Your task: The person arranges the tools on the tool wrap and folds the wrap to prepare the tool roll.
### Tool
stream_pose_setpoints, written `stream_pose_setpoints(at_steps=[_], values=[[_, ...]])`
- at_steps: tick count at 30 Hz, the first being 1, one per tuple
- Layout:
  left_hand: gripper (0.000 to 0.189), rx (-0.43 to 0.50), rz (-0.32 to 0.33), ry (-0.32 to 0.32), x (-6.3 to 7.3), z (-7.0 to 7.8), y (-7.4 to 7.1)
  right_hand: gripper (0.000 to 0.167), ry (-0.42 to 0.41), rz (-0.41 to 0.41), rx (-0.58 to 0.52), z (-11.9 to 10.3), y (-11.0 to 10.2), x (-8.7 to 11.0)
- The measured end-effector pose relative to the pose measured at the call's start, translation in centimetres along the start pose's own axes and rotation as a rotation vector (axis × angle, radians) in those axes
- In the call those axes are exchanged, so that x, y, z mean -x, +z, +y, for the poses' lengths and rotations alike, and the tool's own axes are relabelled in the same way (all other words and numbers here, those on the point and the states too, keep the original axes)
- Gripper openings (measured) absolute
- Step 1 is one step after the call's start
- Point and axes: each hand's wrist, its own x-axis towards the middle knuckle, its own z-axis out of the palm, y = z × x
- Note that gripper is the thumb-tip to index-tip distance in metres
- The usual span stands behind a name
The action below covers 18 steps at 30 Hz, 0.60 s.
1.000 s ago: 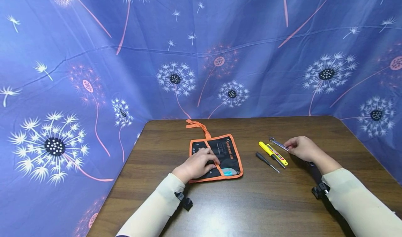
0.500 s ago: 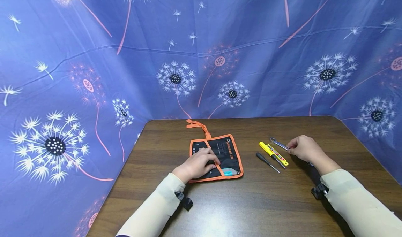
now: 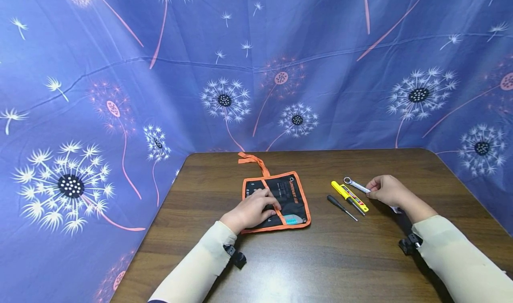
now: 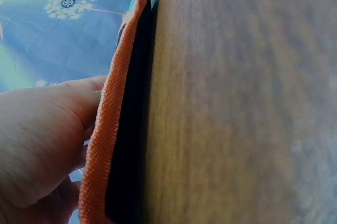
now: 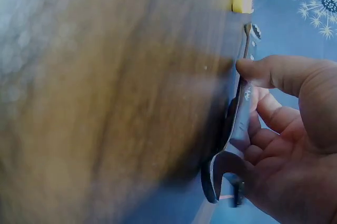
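Note:
In the head view my left hand (image 3: 254, 209) rests on a black tool pouch (image 3: 290, 191) with orange edging, its fingers lying at the orange strip across the middle. The left wrist view catches the pouch's orange border (image 4: 113, 87) edge-on beside that hand. My right hand (image 3: 386, 190) pinches a silver combination wrench (image 3: 358, 186) between thumb and fingers. Its ring end points toward the yellow tools, and its open jaw end (image 5: 213, 176) shows near the palm in the right wrist view. Left of the wrench lie a yellow cutter (image 3: 354, 197), a yellow-handled screwdriver (image 3: 339, 189) and a black-handled screwdriver (image 3: 341, 207).
A brown wooden table (image 3: 304, 267) carries everything. Orange ties (image 3: 254, 159) trail from the pouch's far edge. A light turquoise tool (image 3: 294, 219) shows in the pouch's near right corner. Behind the table hangs a blue cloth (image 3: 340, 93) with dandelion prints.
The wrench has turned slightly in my right hand, and its face now looks brighter, with the end under the wrist more visible. My left hand has stayed still on the pouch.

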Motion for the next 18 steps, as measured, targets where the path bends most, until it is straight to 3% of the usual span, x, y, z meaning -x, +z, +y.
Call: stream_pose_setpoints(at_steps=[18], values=[[0.016,-0.002,-0.003,-0.003,0.04,0.10,-0.01,0.008,-0.011,0.024,-0.016,0.36,0.17,0.03]])
